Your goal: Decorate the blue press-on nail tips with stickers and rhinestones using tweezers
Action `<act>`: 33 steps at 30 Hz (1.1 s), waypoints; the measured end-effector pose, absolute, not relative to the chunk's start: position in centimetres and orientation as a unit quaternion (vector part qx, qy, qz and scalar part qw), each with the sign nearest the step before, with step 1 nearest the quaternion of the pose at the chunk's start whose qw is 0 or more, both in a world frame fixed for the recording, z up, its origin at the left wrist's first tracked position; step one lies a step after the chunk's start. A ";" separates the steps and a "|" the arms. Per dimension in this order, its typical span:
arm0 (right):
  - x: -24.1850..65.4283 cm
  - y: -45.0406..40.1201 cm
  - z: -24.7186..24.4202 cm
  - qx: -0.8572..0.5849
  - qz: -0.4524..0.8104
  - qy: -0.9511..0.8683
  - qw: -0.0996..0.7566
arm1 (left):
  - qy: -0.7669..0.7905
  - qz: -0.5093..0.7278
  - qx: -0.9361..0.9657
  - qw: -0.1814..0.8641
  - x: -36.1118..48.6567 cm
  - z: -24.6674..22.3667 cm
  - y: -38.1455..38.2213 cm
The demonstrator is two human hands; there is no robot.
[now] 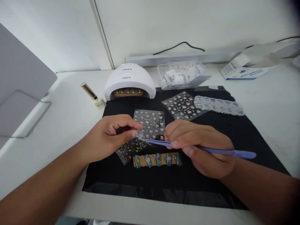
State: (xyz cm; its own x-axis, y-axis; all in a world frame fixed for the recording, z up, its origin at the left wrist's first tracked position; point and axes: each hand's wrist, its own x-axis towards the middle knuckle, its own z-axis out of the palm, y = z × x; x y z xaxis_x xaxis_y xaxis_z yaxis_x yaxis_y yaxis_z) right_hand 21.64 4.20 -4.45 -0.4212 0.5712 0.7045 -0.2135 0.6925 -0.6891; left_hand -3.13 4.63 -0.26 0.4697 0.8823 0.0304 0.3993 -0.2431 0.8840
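White tabletop [63, 109] spreads under a black mat [112, 176]. Over it, my right hand [203, 143] curls closed around the tweezers [243, 153]; my left hand [114, 132] narrows to a pinch. Nearer me, a stick of painted nails [153, 158] lies on the mat. That pinch holds what looks like clear film [140, 135], too small to be sure. Best to take just its edge, lightly, tips steady.

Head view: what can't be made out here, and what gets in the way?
Head view: the clear piece in the left hand; too small, partly covered by that hand.
Head view: part of the yellow-printed sheet; the left hand covers it.
Head view: any design on the rightmost nail; too small and dark.
Head view: small print on the open carton; too small and blurred.
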 end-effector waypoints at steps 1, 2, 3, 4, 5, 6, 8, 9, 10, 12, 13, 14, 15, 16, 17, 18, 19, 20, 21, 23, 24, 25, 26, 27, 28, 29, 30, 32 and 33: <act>21.6 4.2 -4.4 -0.117 0.373 -0.755 0.526 | 0.435 0.275 0.739 0.435 -3.2 -0.2 4.6; 21.6 4.2 -4.4 -0.117 0.371 -0.756 0.527 | 0.435 0.273 0.740 0.435 -3.2 -0.2 4.6; 21.5 4.2 -4.3 -0.118 0.368 -0.757 0.527 | 0.435 0.272 0.740 0.435 -3.2 -0.2 4.6; 21.5 4.3 -4.3 -0.118 0.367 -0.758 0.527 | 0.435 0.271 0.740 0.435 -3.2 -0.2 4.6; 21.5 4.3 -4.3 -0.120 0.365 -0.758 0.527 | 0.435 0.271 0.741 0.434 -3.2 -0.2 4.6; 21.5 4.3 -4.3 -0.121 0.365 -0.758 0.528 | 0.435 0.269 0.742 0.435 -3.2 -0.2 4.7; 21.5 4.3 -4.5 -0.121 0.368 -0.753 0.531 | 0.432 0.265 0.743 0.436 -3.1 -0.3 4.7; 21.5 4.3 -4.6 -0.120 0.371 -0.750 0.535 | 0.429 0.264 0.745 0.437 -3.1 -0.4 4.7; 21.5 4.3 -4.7 -0.120 0.374 -0.746 0.538 | 0.423 0.263 0.748 0.438 -3.1 -0.4 4.8; 21.5 4.3 -4.8 -0.124 0.376 -0.741 0.542 | 0.404 0.261 0.760 0.438 -3.2 -0.5 4.8; 21.5 4.3 -4.9 -0.128 0.377 -0.739 0.544 | 0.395 0.259 0.766 0.436 -3.2 -0.5 4.7; 21.5 4.3 -4.9 -0.133 0.377 -0.738 0.544 | 0.388 0.256 0.772 0.434 -3.2 -0.4 4.7; 21.5 4.2 -5.0 -0.136 0.376 -0.738 0.543 | 0.385 0.252 0.776 0.432 -3.2 -0.4 4.7; 21.5 4.2 -5.0 -0.139 0.376 -0.739 0.541 | 0.386 0.246 0.778 0.430 -3.3 -0.3 4.7; 21.5 4.2 -5.0 -0.139 0.377 -0.739 0.541 | 0.388 0.241 0.780 0.427 -3.3 -0.3 4.7; 21.5 4.2 -5.1 -0.139 0.378 -0.739 0.540 | 0.388 0.237 0.783 0.424 -3.3 -0.2 4.6; 21.6 4.2 -5.1 -0.138 0.379 -0.738 0.541 | 0.385 0.234 0.788 0.419 -3.3 -0.2 4.6; 21.6 4.2 -5.1 -0.137 0.381 -0.737 0.542 | 0.380 0.232 0.794 0.413 -3.3 -0.1 4.6; 21.6 4.2 -5.1 -0.136 0.381 -0.735 0.543 | 0.374 0.231 0.801 0.406 -3.3 -0.1 4.6; 21.6 4.2 -5.1 -0.135 0.380 -0.735 0.545 | 0.365 0.232 0.813 0.390 -3.2 0.0 4.5; 21.5 4.2 -5.1 -0.134 0.379 -0.737 0.544 | 0.362 0.233 0.818 0.382 -3.1 0.0 4.5; 21.5 4.2 -5.0 -0.131 0.377 -0.738 0.544 | 0.360 0.234 0.822 0.374 -3.0 0.0 4.5; 21.5 4.2 -5.0 -0.129 0.376 -0.739 0.544 | 0.359 0.236 0.826 0.366 -3.0 0.0 4.5; 21.5 4.2 -4.9 -0.129 0.376 -0.739 0.544 | 0.356 0.237 0.830 0.358 -2.9 0.0 4.5; 21.5 4.2 -4.9 -0.129 0.375 -0.738 0.545 | 0.354 0.237 0.834 0.351 -2.9 0.0 4.4; 21.5 4.2 -4.8 -0.130 0.374 -0.739 0.545 | 0.353 0.237 0.838 0.344 -2.8 0.0 4.4; 21.5 4.2 -4.8 -0.131 0.372 -0.740 0.545 | 0.352 0.236 0.841 0.338 -2.8 0.0 4.5; 21.5 4.2 -4.7 -0.136 0.370 -0.745 0.539 | 0.352 0.235 0.843 0.333 -2.8 -0.1 4.5; 21.6 4.2 -4.7 -0.137 0.372 -0.743 0.539 | 0.355 0.234 0.842 0.333 -2.9 -0.1 4.5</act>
